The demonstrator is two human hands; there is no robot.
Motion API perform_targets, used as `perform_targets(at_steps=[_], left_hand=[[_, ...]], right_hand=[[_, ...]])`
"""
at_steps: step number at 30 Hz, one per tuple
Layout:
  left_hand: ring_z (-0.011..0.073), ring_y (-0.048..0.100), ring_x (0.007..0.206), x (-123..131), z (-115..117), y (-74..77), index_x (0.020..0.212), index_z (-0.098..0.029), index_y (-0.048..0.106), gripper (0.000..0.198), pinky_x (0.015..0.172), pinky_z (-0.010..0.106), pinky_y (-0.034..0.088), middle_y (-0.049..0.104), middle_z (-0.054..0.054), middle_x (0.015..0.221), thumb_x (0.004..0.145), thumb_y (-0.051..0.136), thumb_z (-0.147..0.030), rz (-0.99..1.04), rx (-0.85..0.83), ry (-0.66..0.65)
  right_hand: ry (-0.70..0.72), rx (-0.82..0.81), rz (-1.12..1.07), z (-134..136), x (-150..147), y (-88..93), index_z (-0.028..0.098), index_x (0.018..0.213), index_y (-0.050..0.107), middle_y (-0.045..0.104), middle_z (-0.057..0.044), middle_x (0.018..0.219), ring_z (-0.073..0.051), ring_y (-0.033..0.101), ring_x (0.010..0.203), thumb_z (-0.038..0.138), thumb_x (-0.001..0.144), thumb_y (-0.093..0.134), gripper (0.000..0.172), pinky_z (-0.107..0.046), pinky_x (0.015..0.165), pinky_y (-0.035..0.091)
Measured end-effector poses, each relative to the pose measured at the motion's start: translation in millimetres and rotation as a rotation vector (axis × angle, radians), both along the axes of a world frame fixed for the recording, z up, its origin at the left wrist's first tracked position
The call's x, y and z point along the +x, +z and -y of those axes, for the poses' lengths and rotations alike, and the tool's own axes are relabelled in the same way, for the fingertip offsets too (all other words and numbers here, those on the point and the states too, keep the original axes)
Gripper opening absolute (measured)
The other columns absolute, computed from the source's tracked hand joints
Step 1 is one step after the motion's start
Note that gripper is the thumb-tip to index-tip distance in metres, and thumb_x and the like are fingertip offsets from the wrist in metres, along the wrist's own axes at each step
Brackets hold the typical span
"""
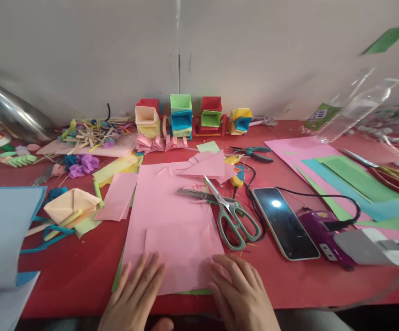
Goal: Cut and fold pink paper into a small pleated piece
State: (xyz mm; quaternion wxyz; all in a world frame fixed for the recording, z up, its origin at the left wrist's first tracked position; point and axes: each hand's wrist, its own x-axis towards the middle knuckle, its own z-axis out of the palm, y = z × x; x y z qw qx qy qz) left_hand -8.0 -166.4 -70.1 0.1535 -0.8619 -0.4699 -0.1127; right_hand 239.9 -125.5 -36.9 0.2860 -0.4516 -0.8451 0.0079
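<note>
A smaller pink paper piece point(180, 243) lies over a large pink sheet point(147, 197) in front of me, near the table's front edge. My left hand point(135, 285) is open, its fingers laid flat at the piece's lower left corner. Across from it, my right hand point(237, 285) rests on the right edge with fingers stretched out and slightly bent. Grey-green handled scissors point(235, 216) lie partly open beside the sheet's right side. A utility knife point(199, 195) is just left of them. Green paper shows beneath the pink sheet.
Right of the scissors are a phone point(285, 223), a purple adapter point(326, 239) with cables, and coloured sheets point(358, 179). Pliers point(254, 152) and folded paper boxes point(181, 115) sit farther back. Paper flowers point(83, 164) and a blue-edged sheet point(6, 234) are at left.
</note>
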Motion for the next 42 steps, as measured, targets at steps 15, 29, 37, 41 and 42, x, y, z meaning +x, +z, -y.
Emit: perform_targets(at_steps=[15, 29, 37, 41, 42], left_hand=[[0.0280, 0.034, 0.129, 17, -15, 2.6, 0.142, -0.015, 0.022, 0.085, 0.101, 0.037, 0.028, 0.039, 0.010, 0.141, 0.077, 0.042, -0.066, 0.099, -0.098, 0.033], [0.0256, 0.060, 0.103, 38, -137, 74.3, 0.114, -0.013, 0.055, 0.048, 0.086, 0.036, 0.048, 0.063, 0.015, 0.113, 0.075, 0.065, -0.037, 1.964, -0.926, 0.067], [0.0192, 0.067, 0.070, 32, -161, 46.4, 0.098, -0.012, 0.066, 0.035, 0.059, 0.027, 0.050, 0.072, 0.009, 0.083, 0.074, 0.066, -0.038, 1.827, -1.141, 0.082], [0.0193, 0.066, 0.066, 26, -152, 46.6, 0.094, -0.011, 0.067, 0.035, 0.057, 0.027, 0.049, 0.071, 0.009, 0.079, 0.078, 0.060, -0.042, 1.768, -1.203, 0.003], [0.0195, 0.066, 0.066, 26, -151, 48.4, 0.093, -0.011, 0.067, 0.034, 0.057, 0.027, 0.049, 0.071, 0.009, 0.079, 0.079, 0.059, -0.041, 1.744, -1.228, -0.023]], right_hand=[[0.048, -0.533, 0.432, -87, -44, 46.1, 0.013, 0.089, 0.060, 0.064, -0.010, 0.087, -0.027, 0.058, 0.088, 0.039, 0.066, 0.071, 0.036, -0.035, 0.074, 0.043], [0.014, -0.889, -0.942, -113, -52, 56.2, 0.016, 0.086, 0.055, 0.061, 0.001, 0.069, -0.014, 0.056, 0.059, 0.043, 0.070, 0.066, 0.033, -0.025, 0.053, 0.042], [0.167, -0.956, -0.881, -126, -29, 42.2, 0.017, 0.108, 0.048, 0.051, 0.006, 0.066, -0.008, 0.049, 0.056, 0.032, 0.073, 0.065, 0.042, -0.022, 0.052, 0.043], [0.280, -0.981, -0.860, -121, -20, 37.9, 0.020, 0.123, 0.040, 0.054, 0.002, 0.078, -0.008, 0.051, 0.063, 0.026, 0.076, 0.063, 0.052, -0.022, 0.056, 0.042], [0.299, -0.979, -0.856, -120, -19, 37.8, 0.021, 0.124, 0.038, 0.055, 0.001, 0.083, -0.009, 0.052, 0.067, 0.026, 0.076, 0.064, 0.055, -0.023, 0.058, 0.042]])
